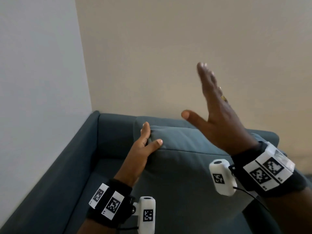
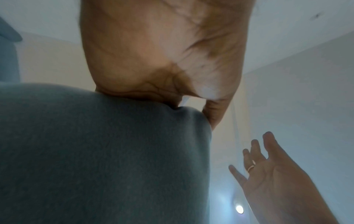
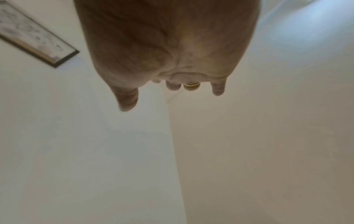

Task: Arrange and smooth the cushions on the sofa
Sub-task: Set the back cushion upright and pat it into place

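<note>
The left hand (image 1: 141,147) grasps the top corner of the soft blue-grey fabric cushion (image 1: 182,174), which stands on the blue-grey fabric sofa (image 1: 70,166). The right hand (image 1: 217,115) is raised above it, fingers straight, free air around.

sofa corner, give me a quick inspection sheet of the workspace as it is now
Surface: blue-grey sofa set into a wall corner.
Job's things: one matching cushion stands upright on the seat against the backrest.
Clutter: nothing seen.
Grippers: left hand grips the cushion's upper left corner; right hand raised above the cushion, fingers straight, touching nothing, blurred, wearing a ring.
Cables: a thin black cable runs from the right wrist camera.
Surroundings: plain walls; a framed picture and a ceiling light show in the wrist views.
</note>
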The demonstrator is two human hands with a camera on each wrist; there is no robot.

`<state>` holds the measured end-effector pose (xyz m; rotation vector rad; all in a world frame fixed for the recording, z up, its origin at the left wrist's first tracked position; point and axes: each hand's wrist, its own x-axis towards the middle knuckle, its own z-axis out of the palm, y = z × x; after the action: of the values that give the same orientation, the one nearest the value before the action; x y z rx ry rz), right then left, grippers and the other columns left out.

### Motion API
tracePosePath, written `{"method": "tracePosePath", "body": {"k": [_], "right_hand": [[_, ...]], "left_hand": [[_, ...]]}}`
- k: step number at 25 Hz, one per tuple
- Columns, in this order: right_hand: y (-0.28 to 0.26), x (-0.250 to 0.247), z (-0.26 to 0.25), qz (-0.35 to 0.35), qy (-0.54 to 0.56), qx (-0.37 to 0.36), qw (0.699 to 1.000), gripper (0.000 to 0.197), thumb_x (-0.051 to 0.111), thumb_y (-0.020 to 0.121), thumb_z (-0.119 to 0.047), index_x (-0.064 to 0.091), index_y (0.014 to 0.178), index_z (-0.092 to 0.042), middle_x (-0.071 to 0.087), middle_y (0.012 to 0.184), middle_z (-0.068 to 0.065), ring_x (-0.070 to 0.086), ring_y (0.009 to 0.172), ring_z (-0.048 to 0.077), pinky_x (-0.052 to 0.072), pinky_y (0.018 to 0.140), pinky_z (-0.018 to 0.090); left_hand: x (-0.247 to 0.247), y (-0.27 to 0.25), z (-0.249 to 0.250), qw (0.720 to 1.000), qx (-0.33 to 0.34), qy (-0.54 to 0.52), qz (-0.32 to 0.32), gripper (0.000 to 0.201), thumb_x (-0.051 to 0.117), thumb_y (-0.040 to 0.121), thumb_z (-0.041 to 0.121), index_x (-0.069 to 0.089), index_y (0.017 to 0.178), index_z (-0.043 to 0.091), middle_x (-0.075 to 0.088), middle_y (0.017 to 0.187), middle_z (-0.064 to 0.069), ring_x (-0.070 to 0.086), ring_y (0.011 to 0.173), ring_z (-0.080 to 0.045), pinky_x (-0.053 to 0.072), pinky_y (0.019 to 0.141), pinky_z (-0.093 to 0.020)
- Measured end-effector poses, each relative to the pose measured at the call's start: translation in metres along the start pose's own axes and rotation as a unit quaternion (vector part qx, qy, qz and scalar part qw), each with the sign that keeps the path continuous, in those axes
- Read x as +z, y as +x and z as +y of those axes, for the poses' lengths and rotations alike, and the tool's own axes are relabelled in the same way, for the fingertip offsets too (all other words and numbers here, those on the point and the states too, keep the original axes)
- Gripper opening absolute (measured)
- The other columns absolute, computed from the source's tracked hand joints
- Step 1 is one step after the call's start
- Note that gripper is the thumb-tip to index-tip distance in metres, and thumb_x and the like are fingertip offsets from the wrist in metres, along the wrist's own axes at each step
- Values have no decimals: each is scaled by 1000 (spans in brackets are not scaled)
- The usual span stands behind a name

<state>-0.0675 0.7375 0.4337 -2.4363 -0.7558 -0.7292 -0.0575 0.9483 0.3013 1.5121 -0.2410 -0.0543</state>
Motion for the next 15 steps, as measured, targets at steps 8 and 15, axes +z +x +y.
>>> {"method": "tracePosePath", "body": {"k": [8, 15], "right_hand": [[-19, 46, 2, -277, -62, 30, 958, 58, 26, 109, -41, 0, 160, -40, -8, 165, -21, -15, 150, -5, 0, 128, 46], [-51, 52, 23, -270, -95, 113, 951, 56, 26, 107, -52, 15, 160, -39, 15, 168, -13, 2, 154, 4, 7, 126, 53]], "left_hand": [[4, -4, -6, 999, -13, 0, -33, 95, 61, 82, 40, 9, 160, 34, 7, 166, 19, 10, 152, -1, 12, 126, -35], [21, 2, 10, 980, -20, 197, -22, 138, 42, 55, 103, -2, 160, 25, -6, 168, 9, -6, 153, -8, 5, 121, -30]]}}
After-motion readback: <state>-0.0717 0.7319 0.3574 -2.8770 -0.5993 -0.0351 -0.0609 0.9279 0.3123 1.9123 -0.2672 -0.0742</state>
